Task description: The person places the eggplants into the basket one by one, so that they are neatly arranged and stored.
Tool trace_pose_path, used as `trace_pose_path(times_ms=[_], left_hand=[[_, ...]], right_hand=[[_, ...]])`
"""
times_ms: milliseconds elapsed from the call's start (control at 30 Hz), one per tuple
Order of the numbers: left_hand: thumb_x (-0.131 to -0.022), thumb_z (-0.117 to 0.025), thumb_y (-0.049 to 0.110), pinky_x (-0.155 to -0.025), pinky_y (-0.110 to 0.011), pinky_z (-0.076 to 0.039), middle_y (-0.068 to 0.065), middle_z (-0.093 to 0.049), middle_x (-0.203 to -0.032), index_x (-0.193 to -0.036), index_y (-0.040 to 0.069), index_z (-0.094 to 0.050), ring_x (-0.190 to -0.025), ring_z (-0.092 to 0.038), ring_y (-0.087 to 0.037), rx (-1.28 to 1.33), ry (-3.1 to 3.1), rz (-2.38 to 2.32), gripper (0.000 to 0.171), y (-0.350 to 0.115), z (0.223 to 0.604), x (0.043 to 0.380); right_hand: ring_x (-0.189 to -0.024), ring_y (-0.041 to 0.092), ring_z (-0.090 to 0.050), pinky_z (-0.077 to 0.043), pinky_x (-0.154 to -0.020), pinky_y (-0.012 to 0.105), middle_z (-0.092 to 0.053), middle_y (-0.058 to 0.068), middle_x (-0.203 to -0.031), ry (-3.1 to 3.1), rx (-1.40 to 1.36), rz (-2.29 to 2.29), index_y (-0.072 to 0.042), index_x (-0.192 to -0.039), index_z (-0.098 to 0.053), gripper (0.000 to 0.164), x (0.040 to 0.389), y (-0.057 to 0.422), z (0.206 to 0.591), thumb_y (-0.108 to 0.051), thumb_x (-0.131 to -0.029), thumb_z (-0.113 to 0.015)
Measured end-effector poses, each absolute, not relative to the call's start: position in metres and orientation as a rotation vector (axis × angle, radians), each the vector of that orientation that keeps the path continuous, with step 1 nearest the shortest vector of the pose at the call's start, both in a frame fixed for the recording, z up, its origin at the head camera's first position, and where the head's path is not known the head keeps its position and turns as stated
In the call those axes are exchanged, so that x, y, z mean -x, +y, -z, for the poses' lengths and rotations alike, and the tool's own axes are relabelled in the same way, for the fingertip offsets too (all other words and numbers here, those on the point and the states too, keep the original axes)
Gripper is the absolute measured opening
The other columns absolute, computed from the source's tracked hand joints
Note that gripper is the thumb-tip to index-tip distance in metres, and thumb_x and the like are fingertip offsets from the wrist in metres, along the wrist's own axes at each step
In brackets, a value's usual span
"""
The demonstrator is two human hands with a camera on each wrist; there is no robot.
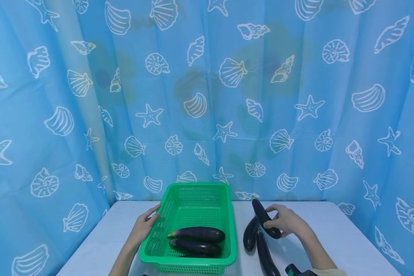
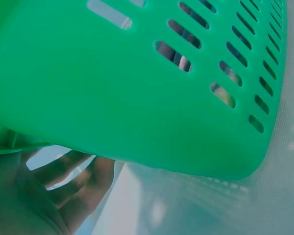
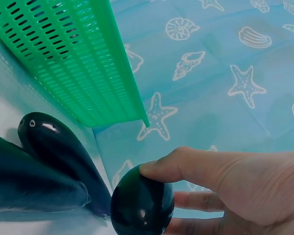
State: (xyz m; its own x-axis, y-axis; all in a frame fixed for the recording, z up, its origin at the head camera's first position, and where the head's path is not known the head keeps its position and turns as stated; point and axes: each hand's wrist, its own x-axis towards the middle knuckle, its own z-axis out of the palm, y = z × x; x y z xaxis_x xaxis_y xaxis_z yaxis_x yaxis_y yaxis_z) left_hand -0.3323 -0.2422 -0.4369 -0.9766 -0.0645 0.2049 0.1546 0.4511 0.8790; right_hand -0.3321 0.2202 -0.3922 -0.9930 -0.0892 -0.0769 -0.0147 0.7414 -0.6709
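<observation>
Curtain [image 1: 207, 92] is close behind the table; swing the held piece too far forward and its leading end could brush the fabric. White table [image 1: 345, 234] looks smooth, so anything you nudge on it could roll. Green basket [image 1: 188, 262] sits on the table between your hands; push its left side unevenly and it'd probably skew, putting the right rim in your way. Inside, near the front wall, you've got two eggplants plainly visible [image 1: 201, 234] plus a third mostly hidden by the front rim; a careless drop there could bruise skins. Right of the basket, two loose eggplants [image 1: 250, 235] [image 1: 266, 257] lie with ends close together; knock one and the other likely shifts. The held eggplant [image 1: 262, 214] is just over them in the head view, stem end pointing away from you; can't tell if it touches them. Right hand [image 1: 286, 220] pinches it near the blunt end, thumb one side, fingers the other: off-centre hold on glossy skin, so it could pivot or slip stem-down. Left hand [image 1: 143, 227] is loosely spread against the basket's left side, no firm grip visible, so a bump from the right could slide the basket.
</observation>
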Motion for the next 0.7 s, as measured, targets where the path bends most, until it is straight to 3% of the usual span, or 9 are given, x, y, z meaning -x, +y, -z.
trace_pose_path(times_ms=[400,700], left_hand=[[-0.104,-0.047,0.027,-0.100,-0.052,-0.048,-0.021,-0.047,-0.148,-0.147,0.014,-0.046,-0.129,-0.053,-0.042,0.062,-2.501,1.532,0.045,-0.241,0.436,0.331],[-0.104,-0.048,0.028,-0.093,-0.045,-0.052,-0.022,-0.052,-0.144,-0.147,0.014,-0.047,-0.122,-0.060,-0.038,0.063,-2.486,1.548,0.045,-0.241,0.436,0.332]], right_hand=[[-0.073,0.020,-0.067,-0.058,-0.057,0.036,-0.068,0.011,-0.090,2.855,0.130,1.066,0.002,-0.134,-0.053,0.063,0.333,0.211,0.384,-0.021,-0.081,-0.077],[-0.074,0.020,-0.068,-0.058,-0.058,0.036,-0.069,0.011,-0.090,2.861,0.168,1.076,0.001,-0.134,-0.053,0.062,0.332,0.207,0.380,-0.020,-0.081,-0.078]])
